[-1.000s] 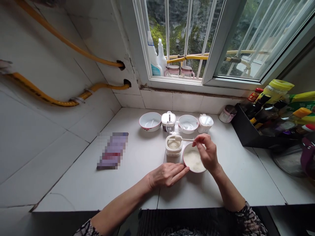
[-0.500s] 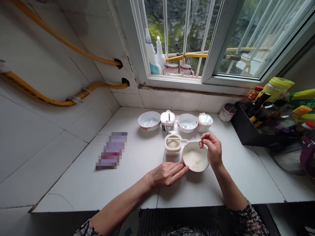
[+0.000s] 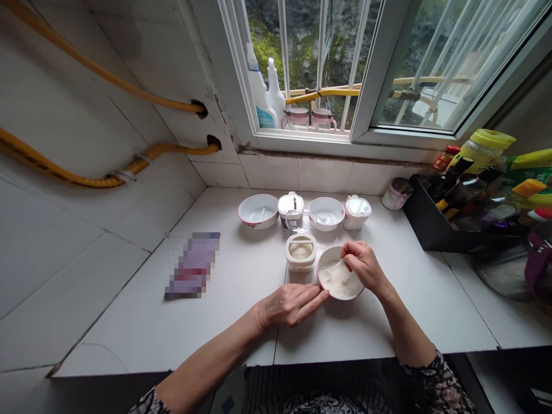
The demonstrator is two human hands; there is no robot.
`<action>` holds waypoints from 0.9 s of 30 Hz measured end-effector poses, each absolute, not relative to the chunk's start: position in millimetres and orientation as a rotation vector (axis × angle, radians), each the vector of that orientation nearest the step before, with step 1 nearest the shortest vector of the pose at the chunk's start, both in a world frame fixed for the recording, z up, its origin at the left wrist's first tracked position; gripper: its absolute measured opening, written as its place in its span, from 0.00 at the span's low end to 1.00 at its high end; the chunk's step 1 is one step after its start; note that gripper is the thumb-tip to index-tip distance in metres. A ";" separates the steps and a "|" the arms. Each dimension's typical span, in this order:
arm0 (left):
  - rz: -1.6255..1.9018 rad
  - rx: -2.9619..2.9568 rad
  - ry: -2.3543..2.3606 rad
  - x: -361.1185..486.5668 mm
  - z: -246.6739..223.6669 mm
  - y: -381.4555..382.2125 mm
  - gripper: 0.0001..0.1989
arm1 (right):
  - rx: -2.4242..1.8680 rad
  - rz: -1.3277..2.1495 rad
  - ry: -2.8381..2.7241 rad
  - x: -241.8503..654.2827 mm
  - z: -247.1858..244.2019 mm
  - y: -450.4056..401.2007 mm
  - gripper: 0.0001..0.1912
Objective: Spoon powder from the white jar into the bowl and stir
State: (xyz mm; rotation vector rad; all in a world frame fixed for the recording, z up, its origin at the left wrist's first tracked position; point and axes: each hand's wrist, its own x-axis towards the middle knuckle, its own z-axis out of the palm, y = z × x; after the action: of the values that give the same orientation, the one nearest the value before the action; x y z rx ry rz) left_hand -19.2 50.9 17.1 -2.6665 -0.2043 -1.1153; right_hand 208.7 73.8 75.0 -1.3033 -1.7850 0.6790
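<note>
Spoon [image 3: 335,267] lowered into bowl [image 3: 340,287] — right hand [image 3: 364,265] pinching | tiled counter [image 3: 129,339] | barred window [image 3: 302,57]

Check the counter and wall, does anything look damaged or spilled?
Yes, on the wall: the yellow hoses enter two ragged, broken holes left of the window, and the strip under the window frame looks dark and crumbling. Nothing looks spilled around the white bowl on the counter.

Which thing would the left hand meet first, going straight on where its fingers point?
The left hand would meet the pink-rimmed white bowl first; its fingertips seem already at the rim.
</note>
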 end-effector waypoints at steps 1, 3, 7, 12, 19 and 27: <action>-1.114 -2.664 -0.208 -19.1 17.2 50.9 0.14 | -1.305 0.726 -1.764 207.6 74.6 73.5 0.08; -1.119 -2.660 -0.212 -19.0 16.9 50.9 0.14 | -1.323 0.856 -1.660 208.0 74.1 74.0 0.07; -1.119 -2.655 -0.211 -19.2 16.2 51.3 0.15 | -1.336 1.073 -1.376 214.6 75.2 78.0 0.04; -1.135 -2.652 -0.195 -18.8 16.8 51.4 0.14 | -1.273 1.202 -1.201 219.7 78.9 82.4 0.03; -1.138 -2.651 -0.204 -17.6 18.3 51.1 0.14 | -1.239 1.275 -1.058 226.4 78.0 87.1 0.02; -1.109 -2.669 -0.227 -18.0 16.5 51.0 0.17 | -1.120 1.027 -1.193 199.0 81.1 78.3 0.04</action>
State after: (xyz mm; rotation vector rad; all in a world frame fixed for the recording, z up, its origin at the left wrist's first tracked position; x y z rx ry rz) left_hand -18.0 51.0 16.5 -2.6687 -0.2274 -1.1095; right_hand 199.0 78.3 81.1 -1.1199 -1.1935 1.0269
